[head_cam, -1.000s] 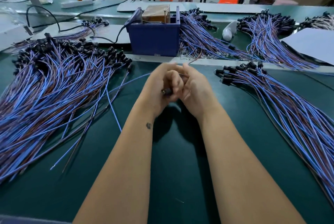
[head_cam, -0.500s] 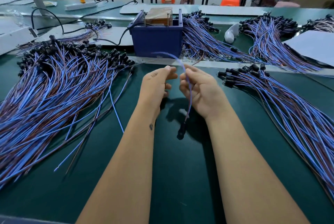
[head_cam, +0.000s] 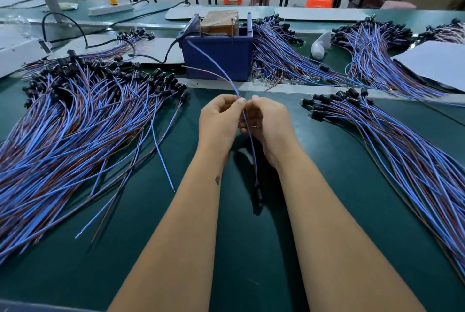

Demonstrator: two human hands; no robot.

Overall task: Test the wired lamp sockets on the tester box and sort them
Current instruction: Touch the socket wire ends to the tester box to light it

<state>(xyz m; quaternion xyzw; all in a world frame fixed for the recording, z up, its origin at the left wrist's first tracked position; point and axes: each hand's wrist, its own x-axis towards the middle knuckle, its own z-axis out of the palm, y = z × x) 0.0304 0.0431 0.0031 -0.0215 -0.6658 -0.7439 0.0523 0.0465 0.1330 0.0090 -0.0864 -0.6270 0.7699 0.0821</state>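
Over the green table [head_cam: 251,261], both hands pinch one socket's wires [head_cam: 247,125]. Left hand [head_cam: 219,120] and right hand [head_cam: 269,125] nearly touch; the black socket [head_cam: 258,196] dangles below.

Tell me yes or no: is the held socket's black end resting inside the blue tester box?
No. The black socket end hangs below the hands, between the forearms, well short of the blue tester box.

At table [head_cam: 251,274] centre, left hand [head_cam: 217,120] and right hand [head_cam: 270,124] side by side, pinching one wired socket's leads [head_cam: 247,130]; socket [head_cam: 258,194] hanging below, between the forearms, just above or perhaps touching the table. Left: large pile of wired sockets [head_cam: 75,123]. Right: smaller pile [head_cam: 390,148]. Behind the hands: tester box [head_cam: 217,57], lead ends reaching toward it. Behind the box, right: further bundles [head_cam: 284,60].
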